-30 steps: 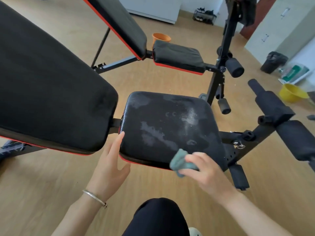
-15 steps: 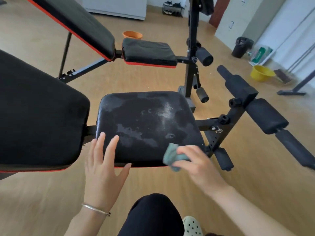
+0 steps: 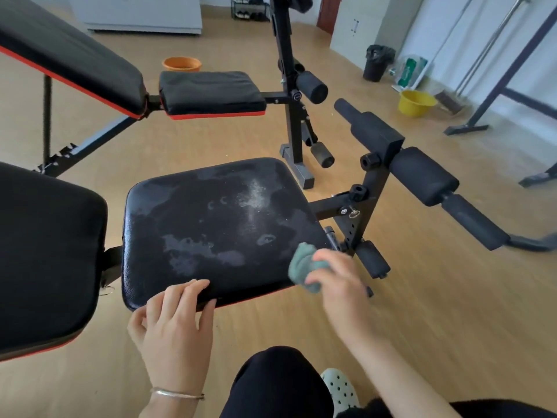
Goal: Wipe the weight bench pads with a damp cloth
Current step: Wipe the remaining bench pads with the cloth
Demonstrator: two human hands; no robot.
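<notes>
- Gripping a bunched teal cloth [image 3: 303,265], the right hand [image 3: 337,289] has its fingers curled tight around it; motion blur hides each finger's placement.
- Cloth sits at the near right corner of the seat pad [image 3: 217,224], touching its edge.
- Left hand [image 3: 174,330]: fingers loosely together, tips resting on the pad's near edge, thumb spread out to the left.
- Pale dusty patches lie on the pad just beyond the left fingertips.
- Silver bracelet [image 3: 177,395] on left wrist.

Floor: light wood [image 3: 187,152]
Buckets: orange [image 3: 181,63] far back; yellow [image 3: 416,102] right
Bin: black [image 3: 375,63], near wall
Shoe rack [image 3: 250,9]: far wall
</notes>
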